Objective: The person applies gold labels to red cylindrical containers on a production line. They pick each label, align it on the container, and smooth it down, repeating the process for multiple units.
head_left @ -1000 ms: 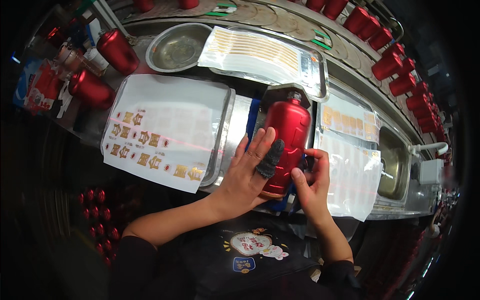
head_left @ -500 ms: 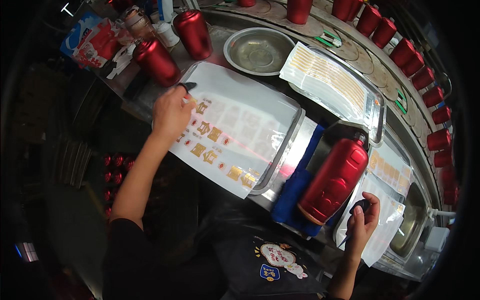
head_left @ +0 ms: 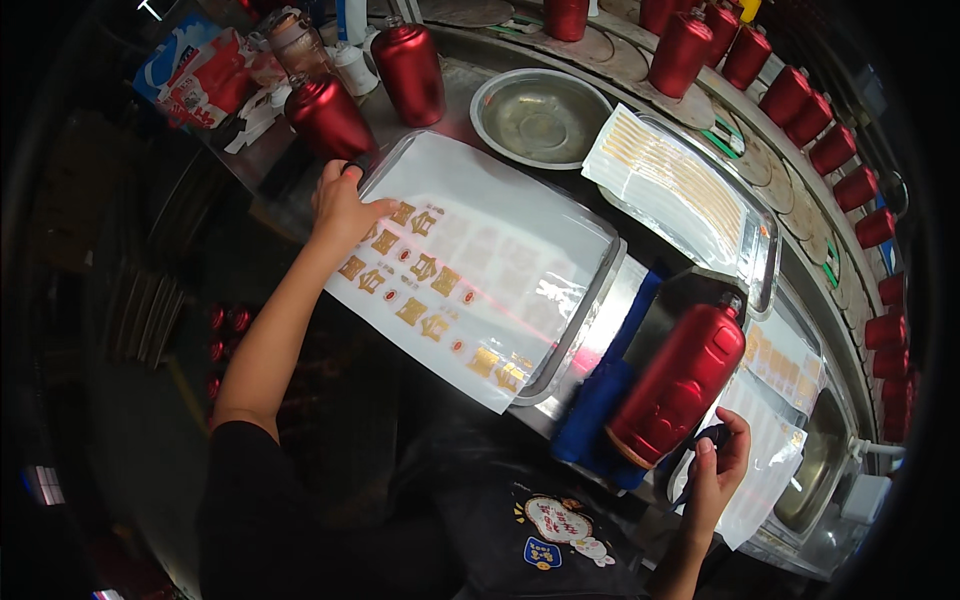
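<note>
My left hand (head_left: 345, 215) is at the left edge of a white decal sheet (head_left: 480, 215) with gold characters and small red marks. Its thumb lies on the sheet by the upper characters; the fingers curl around the edge. A small black piece (head_left: 353, 170) shows at those fingertips. The sheet rests on a metal tray (head_left: 570, 352) and overhangs its near side. At the right, my right hand (head_left: 718, 472) is closed around a small black tool (head_left: 714, 436), mostly hidden by the fingers. Close by, a red bottle (head_left: 680, 385) lies tilted on a blue cloth (head_left: 590, 410).
Two red bottles (head_left: 410, 75) stand behind the tray, near a metal basin (head_left: 540, 118). A striped gold sheet (head_left: 665, 170) lies on another tray. More decal sheets (head_left: 765, 470) are at the right beside a sink (head_left: 818, 455). Several red bottles (head_left: 683, 55) stand along a curved conveyor (head_left: 720, 120).
My left hand has shifted toward the sheet's left edge, its thumb now stretched over the sheet. The right hand stays by the tilted bottle. The whole view has shifted slightly.
</note>
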Motion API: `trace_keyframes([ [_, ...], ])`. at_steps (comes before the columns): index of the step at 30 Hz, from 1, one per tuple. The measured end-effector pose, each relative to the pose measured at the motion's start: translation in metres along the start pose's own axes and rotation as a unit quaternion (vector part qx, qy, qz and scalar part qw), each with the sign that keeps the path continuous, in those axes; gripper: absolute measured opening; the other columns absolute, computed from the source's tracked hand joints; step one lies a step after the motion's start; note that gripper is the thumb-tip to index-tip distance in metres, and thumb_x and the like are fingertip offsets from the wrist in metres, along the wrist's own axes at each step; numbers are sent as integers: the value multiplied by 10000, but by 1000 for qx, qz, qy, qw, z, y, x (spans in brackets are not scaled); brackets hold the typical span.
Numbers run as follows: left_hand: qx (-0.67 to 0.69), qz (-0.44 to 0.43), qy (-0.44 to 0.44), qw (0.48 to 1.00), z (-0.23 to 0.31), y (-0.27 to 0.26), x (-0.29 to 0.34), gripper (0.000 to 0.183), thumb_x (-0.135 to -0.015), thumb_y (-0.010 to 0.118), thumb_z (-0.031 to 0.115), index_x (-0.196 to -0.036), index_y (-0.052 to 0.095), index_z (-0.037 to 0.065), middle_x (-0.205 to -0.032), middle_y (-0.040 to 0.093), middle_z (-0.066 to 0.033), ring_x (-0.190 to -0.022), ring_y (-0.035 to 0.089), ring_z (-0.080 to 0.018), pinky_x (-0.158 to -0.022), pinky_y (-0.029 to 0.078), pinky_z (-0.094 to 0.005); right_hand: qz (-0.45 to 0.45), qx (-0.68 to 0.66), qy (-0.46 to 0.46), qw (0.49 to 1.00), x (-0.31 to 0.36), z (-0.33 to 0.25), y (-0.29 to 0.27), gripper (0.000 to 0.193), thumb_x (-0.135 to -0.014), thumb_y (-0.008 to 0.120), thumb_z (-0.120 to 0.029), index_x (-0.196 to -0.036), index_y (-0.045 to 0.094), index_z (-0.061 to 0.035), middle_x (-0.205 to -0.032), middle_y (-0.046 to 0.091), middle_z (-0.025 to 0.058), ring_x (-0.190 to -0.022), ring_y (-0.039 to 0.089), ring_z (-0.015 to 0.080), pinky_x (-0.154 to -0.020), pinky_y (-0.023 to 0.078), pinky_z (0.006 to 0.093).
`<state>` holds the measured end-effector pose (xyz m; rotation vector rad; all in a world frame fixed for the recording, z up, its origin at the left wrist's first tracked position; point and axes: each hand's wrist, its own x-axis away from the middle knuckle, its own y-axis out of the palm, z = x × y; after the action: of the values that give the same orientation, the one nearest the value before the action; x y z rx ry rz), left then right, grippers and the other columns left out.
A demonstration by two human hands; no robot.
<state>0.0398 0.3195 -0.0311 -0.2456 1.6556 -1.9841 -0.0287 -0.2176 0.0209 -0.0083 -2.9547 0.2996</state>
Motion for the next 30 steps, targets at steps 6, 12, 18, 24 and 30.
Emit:
trace_keyframes([
  [6, -45, 16, 66, 997, 49, -2, 22, 729, -657, 866, 433, -1162, 631, -37, -1370, 465, -137, -1299, 392, -306, -1087, 301, -434, -6, -9, -10, 1000, -5, -2, 10, 395, -879, 665, -97, -1245, 549, -6, -909, 572, -4, -784, 508, 51, -681, 380, 179],
  [12, -21, -58, 83, 995, 80, 12, 10, 845, -626, 855, 503, -1216, 595, -43, -1434, 382, -146, -1357, 294, -324, -1112, 228, -479, -8, 26, -26, 999, -2, -7, 9, 389, -883, 658, -77, -1250, 547, -11, -913, 586, 3, -729, 503, 40, -659, 378, 166],
  [18, 99, -80, 148, 981, 81, 28, 12, 792, -675, 849, 440, -1220, 560, -56, -1430, 382, -163, -1338, 324, -346, -1096, 261, -483, 0, 31, -36, 999, -1, -3, 7, 380, -882, 655, -64, -1244, 554, -9, -896, 576, -2, -712, 499, 36, -620, 364, 156],
  [24, 39, -30, 121, 991, 61, 28, -10, 811, -687, 854, 384, -1289, 505, -32, -1408, 399, -161, -1339, 340, -362, -1100, 291, -477, -3, 37, -27, 999, -9, -1, 5, 367, -882, 652, -56, -1233, 561, -2, -867, 558, -13, -689, 489, 27, -601, 353, 155],
  [30, 116, 44, 254, 959, 49, 59, -77, 593, -788, 797, 350, -1218, 559, 17, -1199, 581, -145, -1185, 521, -331, -1073, 336, -433, 5, 48, -23, 999, -8, -4, 6, 341, -885, 654, -66, -1211, 575, -5, -843, 561, -15, -682, 493, 21, -599, 351, 154],
])
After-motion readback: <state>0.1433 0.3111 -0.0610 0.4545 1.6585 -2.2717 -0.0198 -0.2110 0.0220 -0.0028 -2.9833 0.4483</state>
